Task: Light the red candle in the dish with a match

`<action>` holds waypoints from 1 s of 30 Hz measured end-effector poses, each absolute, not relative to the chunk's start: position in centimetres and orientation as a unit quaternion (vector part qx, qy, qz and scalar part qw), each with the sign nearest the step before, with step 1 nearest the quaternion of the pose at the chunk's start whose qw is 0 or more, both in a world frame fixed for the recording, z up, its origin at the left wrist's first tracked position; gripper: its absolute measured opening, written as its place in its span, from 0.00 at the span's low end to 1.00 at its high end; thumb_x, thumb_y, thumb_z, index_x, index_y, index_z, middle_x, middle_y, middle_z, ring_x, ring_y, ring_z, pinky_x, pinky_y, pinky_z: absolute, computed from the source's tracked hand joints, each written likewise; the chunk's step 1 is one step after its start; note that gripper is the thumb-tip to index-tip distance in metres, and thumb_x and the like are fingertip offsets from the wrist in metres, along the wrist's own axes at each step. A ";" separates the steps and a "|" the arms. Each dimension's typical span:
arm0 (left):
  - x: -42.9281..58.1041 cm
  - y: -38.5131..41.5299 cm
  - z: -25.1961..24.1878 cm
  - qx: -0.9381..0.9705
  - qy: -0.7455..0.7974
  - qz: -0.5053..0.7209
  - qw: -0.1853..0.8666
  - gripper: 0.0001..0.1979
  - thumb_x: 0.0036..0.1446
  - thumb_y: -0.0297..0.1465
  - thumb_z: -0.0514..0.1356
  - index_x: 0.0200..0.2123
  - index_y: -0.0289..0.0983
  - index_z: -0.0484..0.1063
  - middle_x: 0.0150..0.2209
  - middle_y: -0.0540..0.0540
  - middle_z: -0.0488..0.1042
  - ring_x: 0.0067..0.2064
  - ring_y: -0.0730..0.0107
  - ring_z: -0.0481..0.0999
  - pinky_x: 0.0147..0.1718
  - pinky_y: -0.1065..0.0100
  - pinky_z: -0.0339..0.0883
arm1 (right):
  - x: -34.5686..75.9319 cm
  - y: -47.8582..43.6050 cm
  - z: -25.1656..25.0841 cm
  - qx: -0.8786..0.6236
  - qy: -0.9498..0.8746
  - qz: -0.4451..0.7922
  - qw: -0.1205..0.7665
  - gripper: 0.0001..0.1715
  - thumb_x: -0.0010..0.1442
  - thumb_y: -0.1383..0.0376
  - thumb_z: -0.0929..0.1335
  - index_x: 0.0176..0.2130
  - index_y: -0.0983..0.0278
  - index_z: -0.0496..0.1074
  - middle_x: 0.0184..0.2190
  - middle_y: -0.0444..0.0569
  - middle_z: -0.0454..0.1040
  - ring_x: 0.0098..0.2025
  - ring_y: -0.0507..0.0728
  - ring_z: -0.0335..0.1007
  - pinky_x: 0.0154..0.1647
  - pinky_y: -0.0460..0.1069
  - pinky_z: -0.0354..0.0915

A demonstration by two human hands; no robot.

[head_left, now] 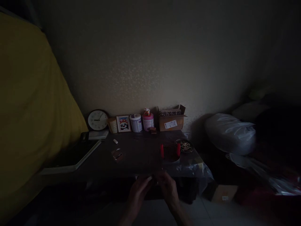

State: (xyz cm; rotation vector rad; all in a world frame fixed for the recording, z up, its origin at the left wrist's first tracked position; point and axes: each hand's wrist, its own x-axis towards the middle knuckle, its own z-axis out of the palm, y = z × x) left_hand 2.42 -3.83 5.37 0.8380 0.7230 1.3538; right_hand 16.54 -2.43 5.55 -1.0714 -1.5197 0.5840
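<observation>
The room is very dim. My left hand [138, 191] and my right hand [168, 188] meet just below the near edge of a dark table [141, 157], fingers curled toward each other around something small that I cannot make out. On the table beyond them stands a dark round pot with two red handles [170, 151], and a small dish of pale bits [185, 146] sits to its right.
Along the wall stand a round clock [97, 120], a small framed picture [123, 123], two tubs [142, 122] and a cardboard box [171, 120]. A large book [72, 155] lies at the table's left. Yellow fabric [28, 110] fills the left; a white bag [230, 133] sits at the right.
</observation>
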 end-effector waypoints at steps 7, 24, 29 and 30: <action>3.2 -4.3 6.9 0.350 0.334 0.617 0.621 0.11 0.48 0.34 0.64 0.36 0.38 0.77 0.43 0.44 0.77 0.52 0.56 0.70 0.52 0.59 0.63 | 16.9 -3.2 7.1 -0.436 -0.639 0.187 0.606 0.11 0.60 0.62 0.63 0.35 0.63 0.72 0.32 0.48 0.76 0.35 0.53 0.73 0.35 0.43 0.68; 3.9 -4.1 8.3 0.353 0.344 0.626 0.604 0.11 0.46 0.35 0.65 0.34 0.37 0.77 0.40 0.43 0.78 0.45 0.59 0.74 0.46 0.61 0.65 | 18.6 -2.4 6.8 -0.448 -0.706 0.046 0.546 0.15 0.61 0.66 0.59 0.38 0.62 0.74 0.31 0.50 0.74 0.33 0.55 0.69 0.34 0.48 0.66; 2.6 -4.3 7.6 0.308 0.382 0.635 0.596 0.14 0.38 0.36 0.69 0.31 0.37 0.77 0.36 0.44 0.80 0.41 0.60 0.76 0.44 0.61 0.66 | 20.2 -0.5 5.4 -0.523 -0.588 0.129 0.603 0.14 0.60 0.60 0.62 0.36 0.65 0.73 0.32 0.50 0.74 0.34 0.56 0.69 0.34 0.48 0.65; 2.1 -4.3 7.3 0.299 0.390 0.638 0.594 0.15 0.36 0.37 0.70 0.30 0.37 0.77 0.35 0.44 0.80 0.40 0.60 0.76 0.43 0.61 0.67 | 20.3 -0.4 5.4 -0.525 -0.576 0.135 0.611 0.15 0.59 0.60 0.62 0.35 0.66 0.73 0.32 0.50 0.74 0.33 0.56 0.69 0.33 0.48 0.65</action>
